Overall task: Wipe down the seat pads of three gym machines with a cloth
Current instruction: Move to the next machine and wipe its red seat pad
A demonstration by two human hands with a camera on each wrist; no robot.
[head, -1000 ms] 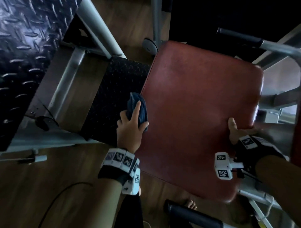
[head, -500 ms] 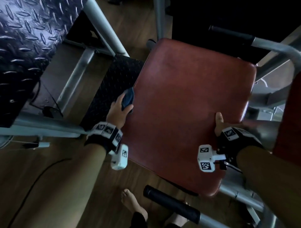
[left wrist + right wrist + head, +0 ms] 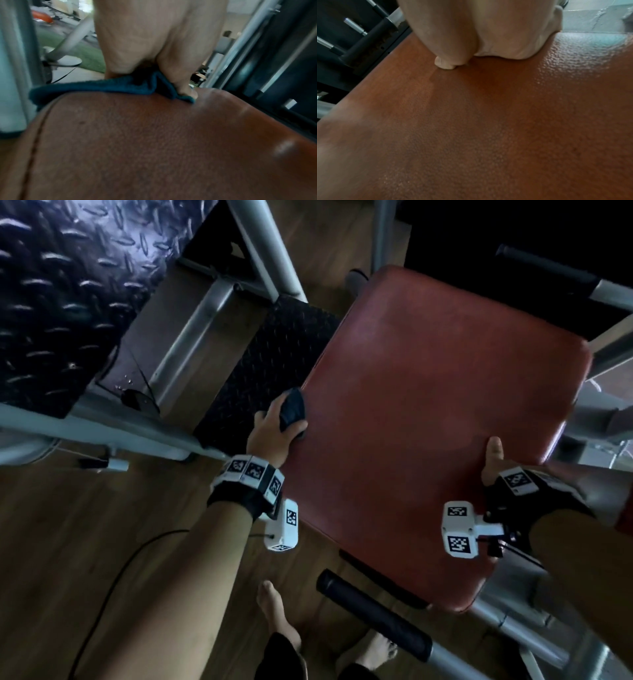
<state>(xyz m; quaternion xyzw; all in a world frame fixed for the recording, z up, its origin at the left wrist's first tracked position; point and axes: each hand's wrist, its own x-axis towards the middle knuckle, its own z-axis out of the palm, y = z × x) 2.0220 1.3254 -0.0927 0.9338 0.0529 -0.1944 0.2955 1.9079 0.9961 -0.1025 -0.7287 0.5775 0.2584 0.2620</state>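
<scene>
Head cam steep down over seat pad (image 3: 442, 419); both wrist cams v. close along pad, shared w/ head.

We see the seat pad (image 3: 445, 440) between our hands: the left hand (image 3: 270, 433) presses the cloth (image 3: 292, 410) on its left edge, the right hand (image 3: 493, 463) rests on its right edge. Left of the pad lies a tread plate (image 3: 274, 364); nearer us, a padded handle (image 3: 373, 614).

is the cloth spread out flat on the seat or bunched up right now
Bunched up. The left hand grips the cloth in folds against the seat pad's left edge.
</scene>
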